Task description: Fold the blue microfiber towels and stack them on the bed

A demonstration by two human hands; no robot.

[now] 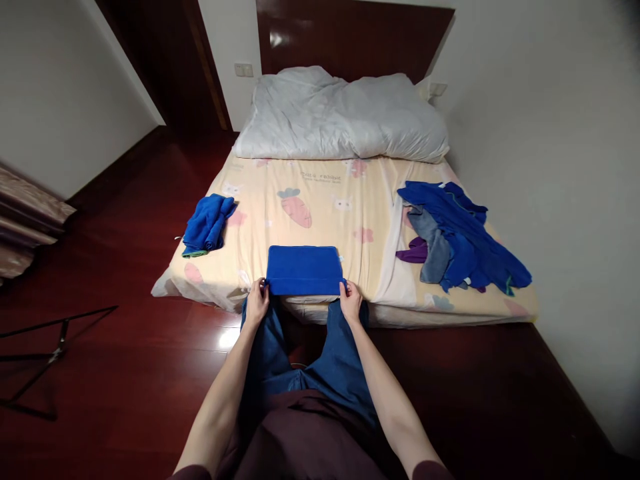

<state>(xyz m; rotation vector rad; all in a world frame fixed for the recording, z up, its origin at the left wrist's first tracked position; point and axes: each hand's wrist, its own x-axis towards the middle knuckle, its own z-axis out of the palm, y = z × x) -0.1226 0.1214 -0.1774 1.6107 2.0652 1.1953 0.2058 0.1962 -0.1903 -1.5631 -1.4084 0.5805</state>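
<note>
A blue cloth (304, 263) lies flat at the front edge of the bed, its near strip folded over along a straight crease. My left hand (258, 302) pinches its near left corner. At the near right corner, my right hand (351, 301) has the cloth between thumb and fingers. A small white tag (341, 259) sticks out from the right side. To the left rests a pile of folded blue cloths (207, 223) with a green edge showing at the bottom. On the right side is a loose heap of blue cloths (465, 233), with a grey cloth (431, 243) and a purple cloth (414, 251) among them.
The bed (320, 200) has a cream sheet with carrot and rabbit prints. A white quilt (340, 120) is bunched against the dark headboard (350, 33). Black tripod legs (59, 350) stand on the red-brown floor (150, 373) at the left, below a curtain (27, 220).
</note>
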